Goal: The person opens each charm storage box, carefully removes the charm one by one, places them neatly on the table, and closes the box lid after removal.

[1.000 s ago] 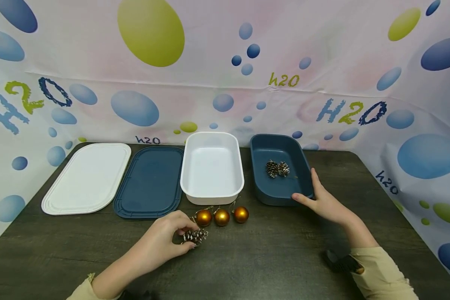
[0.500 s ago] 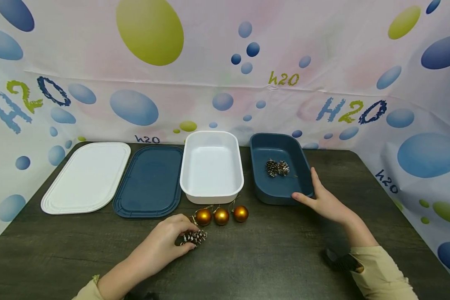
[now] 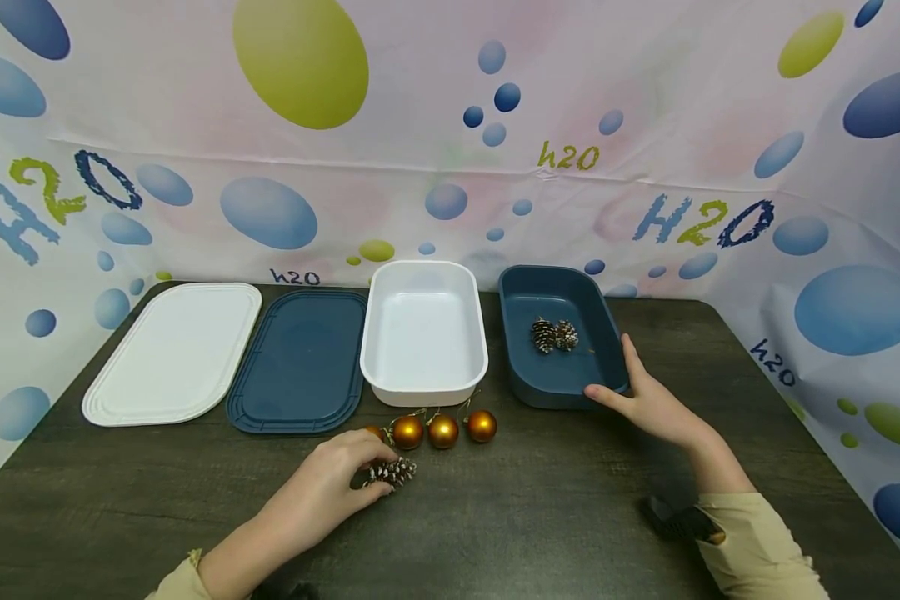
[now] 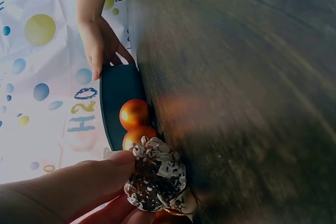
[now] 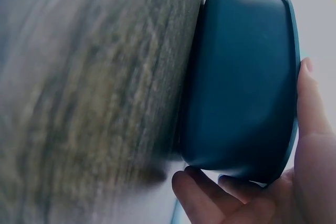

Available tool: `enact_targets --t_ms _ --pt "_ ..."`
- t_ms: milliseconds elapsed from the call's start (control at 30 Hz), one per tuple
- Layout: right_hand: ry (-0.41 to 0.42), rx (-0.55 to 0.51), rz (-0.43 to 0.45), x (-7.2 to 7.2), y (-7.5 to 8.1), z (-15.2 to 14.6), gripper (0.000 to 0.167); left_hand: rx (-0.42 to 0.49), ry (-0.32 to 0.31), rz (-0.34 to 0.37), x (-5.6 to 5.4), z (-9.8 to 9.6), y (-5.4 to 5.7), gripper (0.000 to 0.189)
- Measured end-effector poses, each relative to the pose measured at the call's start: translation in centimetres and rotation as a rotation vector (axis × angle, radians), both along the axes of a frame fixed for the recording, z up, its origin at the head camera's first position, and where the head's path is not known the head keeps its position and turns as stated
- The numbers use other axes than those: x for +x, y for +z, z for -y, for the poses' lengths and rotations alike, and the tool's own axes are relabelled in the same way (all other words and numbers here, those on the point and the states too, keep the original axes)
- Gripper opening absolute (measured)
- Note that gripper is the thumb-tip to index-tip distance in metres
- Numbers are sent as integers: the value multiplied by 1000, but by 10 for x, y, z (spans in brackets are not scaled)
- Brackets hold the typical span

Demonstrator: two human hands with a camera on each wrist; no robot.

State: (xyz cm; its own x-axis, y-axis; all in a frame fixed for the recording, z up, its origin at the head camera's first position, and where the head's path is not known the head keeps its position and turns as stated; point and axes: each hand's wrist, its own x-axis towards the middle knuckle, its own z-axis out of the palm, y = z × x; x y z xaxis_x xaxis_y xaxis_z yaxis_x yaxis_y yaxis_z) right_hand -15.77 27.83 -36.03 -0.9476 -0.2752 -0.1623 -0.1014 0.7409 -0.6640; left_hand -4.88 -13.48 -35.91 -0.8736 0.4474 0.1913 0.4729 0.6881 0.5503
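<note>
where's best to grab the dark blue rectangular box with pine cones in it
Probably the right wall near the front corner, coming from the right, where the right hand grips the dark blue rectangular box. Its walls end in a slim lip, the dark table leaves room there, and the white rectangular box stands close on the left.

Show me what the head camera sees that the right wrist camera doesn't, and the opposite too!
Only the head view shows the left hand, pine cones, gold balls, white box, white lid and blue lid. Only the right wrist view shows the lower fingers of the right hand, beside the blue box. Both show that hand, that box and the table.
</note>
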Motion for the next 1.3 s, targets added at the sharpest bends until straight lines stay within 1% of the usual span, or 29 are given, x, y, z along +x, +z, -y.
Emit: enact_targets --t_ms 233,400,600,833,900,967,1133,1233,1300 --pt "9 -16 -2 1 -1 -2 102 1 13 -28 0 0 1 26" --pt "21 -12 -11 1 1 -1 103 1 15 -31 -1 0 3 26" --pt "21 -22 1 3 2 0 104 23 22 -44 -2 1 4 25" --pt "19 -19 8 2 2 1 104 29 16 -96 -6 1 8 23" --pt "17 -20 12 2 2 1 104 23 14 -104 -9 1 12 23" --pt "17 -23 15 2 2 1 104 15 16 -109 -12 0 18 24" --pt "15 -20 17 2 1 1 105 18 19 -130 -27 -4 41 24" --pt "13 -17 17 2 1 0 105 37 -5 -134 -37 -10 54 22" --pt "13 -17 18 2 1 0 105 44 -26 -136 -44 -15 60 21"
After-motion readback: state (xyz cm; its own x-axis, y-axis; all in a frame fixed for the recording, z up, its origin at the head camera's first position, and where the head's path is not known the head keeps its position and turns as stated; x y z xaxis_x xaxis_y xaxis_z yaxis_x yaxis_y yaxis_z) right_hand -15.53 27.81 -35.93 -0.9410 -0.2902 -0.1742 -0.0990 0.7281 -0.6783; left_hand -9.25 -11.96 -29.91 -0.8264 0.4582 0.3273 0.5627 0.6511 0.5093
